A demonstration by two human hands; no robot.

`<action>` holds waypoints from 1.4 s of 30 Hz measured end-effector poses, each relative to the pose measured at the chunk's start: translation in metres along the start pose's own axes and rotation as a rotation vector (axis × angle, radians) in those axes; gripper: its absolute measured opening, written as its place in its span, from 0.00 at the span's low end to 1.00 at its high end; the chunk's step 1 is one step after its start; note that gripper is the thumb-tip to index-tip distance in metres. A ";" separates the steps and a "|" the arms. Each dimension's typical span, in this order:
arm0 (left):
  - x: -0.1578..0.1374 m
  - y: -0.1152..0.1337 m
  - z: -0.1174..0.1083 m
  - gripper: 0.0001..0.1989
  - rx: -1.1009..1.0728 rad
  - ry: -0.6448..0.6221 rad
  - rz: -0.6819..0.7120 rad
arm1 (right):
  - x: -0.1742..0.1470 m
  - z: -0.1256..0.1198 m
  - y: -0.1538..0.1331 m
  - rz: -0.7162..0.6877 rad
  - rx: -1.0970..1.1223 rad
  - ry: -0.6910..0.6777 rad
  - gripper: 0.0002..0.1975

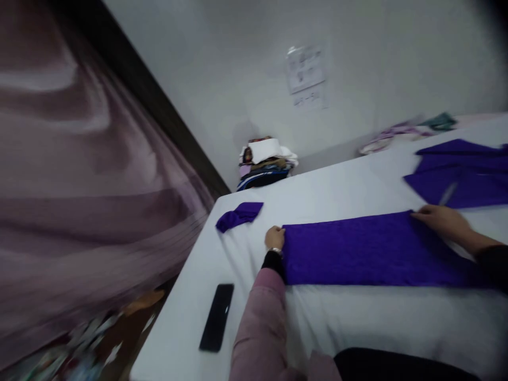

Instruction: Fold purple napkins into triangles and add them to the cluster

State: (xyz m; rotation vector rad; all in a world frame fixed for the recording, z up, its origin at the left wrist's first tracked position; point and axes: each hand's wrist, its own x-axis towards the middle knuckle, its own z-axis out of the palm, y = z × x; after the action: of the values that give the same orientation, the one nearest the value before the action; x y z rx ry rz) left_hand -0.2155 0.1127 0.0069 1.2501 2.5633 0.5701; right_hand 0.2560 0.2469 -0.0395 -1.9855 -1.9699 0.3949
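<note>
A long piece of purple fabric [357, 254] lies flat across the white-covered table [325, 317]. At its left end, my left hand [274, 238] pinches the upper corner, with the fingers closed. My right hand [442, 219] grips the upper edge farther right between thumb and fingers. Beyond the right hand, the fabric narrows and runs toward the right sleeve. A small crumpled purple scrap [240, 214] rests beyond my left hand, apart from it. More purple fabric pieces [464, 174] lie at the far right, with a thin pale object [448, 193] on them, too blurred to name.
A black phone [217, 317] lies near the table's left edge. Folded clothes [265, 161] are stacked behind the table by the wall, and loose cloths [400, 132] lie along the back edge. A pinkish curtain [99, 185] hangs at left. Papers [305, 71] are on the wall.
</note>
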 end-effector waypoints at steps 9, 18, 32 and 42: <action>0.016 -0.001 -0.004 0.10 0.045 -0.036 0.017 | -0.011 -0.020 -0.029 0.098 0.073 -0.072 0.10; 0.019 -0.006 -0.003 0.10 0.030 -0.040 0.025 | -0.012 -0.020 -0.031 0.088 0.073 -0.071 0.11; -0.119 0.022 0.000 0.22 0.090 -0.171 0.806 | -0.082 -0.026 -0.105 -0.394 0.178 -0.001 0.22; -0.156 0.021 0.036 0.35 0.355 -0.311 0.928 | -0.205 0.036 -0.180 -0.778 0.151 -0.222 0.40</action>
State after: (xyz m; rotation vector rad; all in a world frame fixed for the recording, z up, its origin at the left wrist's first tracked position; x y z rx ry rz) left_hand -0.0917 0.0095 -0.0104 2.4250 1.7609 0.0261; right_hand 0.0742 0.0438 -0.0037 -0.9908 -2.5530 0.5453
